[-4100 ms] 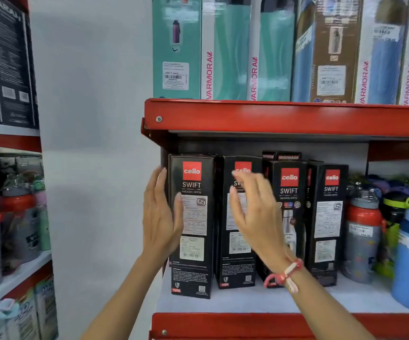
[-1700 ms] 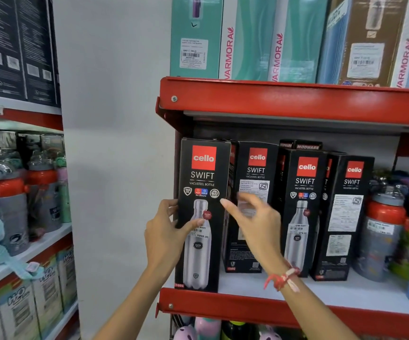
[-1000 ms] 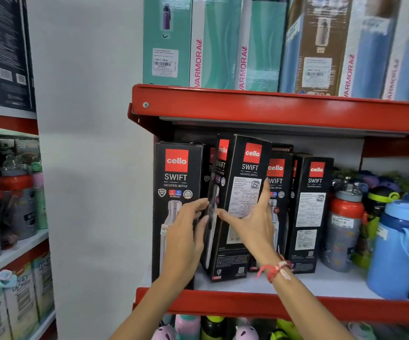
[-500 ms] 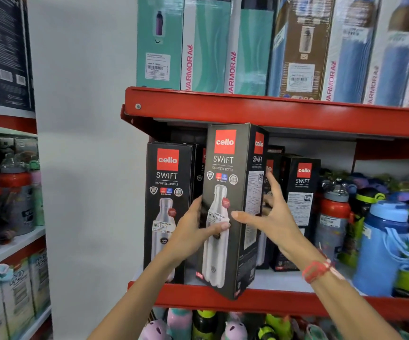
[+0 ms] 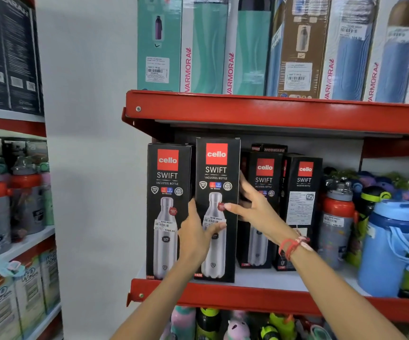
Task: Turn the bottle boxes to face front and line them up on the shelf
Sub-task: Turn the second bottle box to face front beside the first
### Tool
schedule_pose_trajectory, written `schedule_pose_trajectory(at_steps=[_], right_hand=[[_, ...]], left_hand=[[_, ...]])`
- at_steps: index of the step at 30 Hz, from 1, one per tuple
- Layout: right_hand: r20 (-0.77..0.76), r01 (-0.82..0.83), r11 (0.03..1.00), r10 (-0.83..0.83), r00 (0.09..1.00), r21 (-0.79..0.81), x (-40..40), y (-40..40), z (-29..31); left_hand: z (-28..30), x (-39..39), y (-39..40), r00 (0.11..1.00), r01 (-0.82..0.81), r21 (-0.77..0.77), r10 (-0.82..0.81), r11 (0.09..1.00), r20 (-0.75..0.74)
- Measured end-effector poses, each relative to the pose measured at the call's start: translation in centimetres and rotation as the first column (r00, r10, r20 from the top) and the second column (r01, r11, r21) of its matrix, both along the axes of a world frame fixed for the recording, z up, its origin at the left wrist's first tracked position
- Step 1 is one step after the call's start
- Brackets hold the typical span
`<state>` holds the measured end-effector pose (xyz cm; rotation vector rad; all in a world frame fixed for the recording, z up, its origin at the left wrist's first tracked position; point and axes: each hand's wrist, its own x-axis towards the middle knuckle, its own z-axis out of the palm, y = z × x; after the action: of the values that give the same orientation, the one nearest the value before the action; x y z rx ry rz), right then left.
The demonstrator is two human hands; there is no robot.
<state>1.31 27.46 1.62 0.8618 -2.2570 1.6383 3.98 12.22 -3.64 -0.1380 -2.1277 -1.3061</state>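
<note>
Several black Cello Swift bottle boxes stand on the red-edged shelf [image 5: 259, 296]. The leftmost box [image 5: 166, 182] faces front at the shelf's edge. Right beside it the second box [image 5: 217, 168] also shows its bottle picture, upright at the front edge. My left hand [image 5: 197, 238] grips its lower left edge, thumb across the front. My right hand [image 5: 255, 211] holds its right side, thumb on the front. Set further back, the third box [image 5: 263, 177] shows its front and the fourth box [image 5: 302, 192] shows a label side.
Loose bottles with red lids [image 5: 337, 224] and a blue jug [image 5: 389, 246] crowd the right of the shelf. Tall Varmora boxes [image 5: 223, 45] fill the shelf above. More bottles sit below and on the left rack [image 5: 0, 204].
The second box, lifted and turned half a second ago, now stands upright facing front beside the leftmost box. Both hands still hold it.
</note>
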Motion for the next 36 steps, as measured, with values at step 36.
schedule_pose_trajectory(at_steps=[36], right_hand=[[-0.18,0.398,0.912,-0.409,0.894,-0.096,-0.6,1.5,-2.6]], left_hand=[[-3.2,-1.9,2.6,0.937,-0.078,-0.236,-0.01,0.969,-0.35]])
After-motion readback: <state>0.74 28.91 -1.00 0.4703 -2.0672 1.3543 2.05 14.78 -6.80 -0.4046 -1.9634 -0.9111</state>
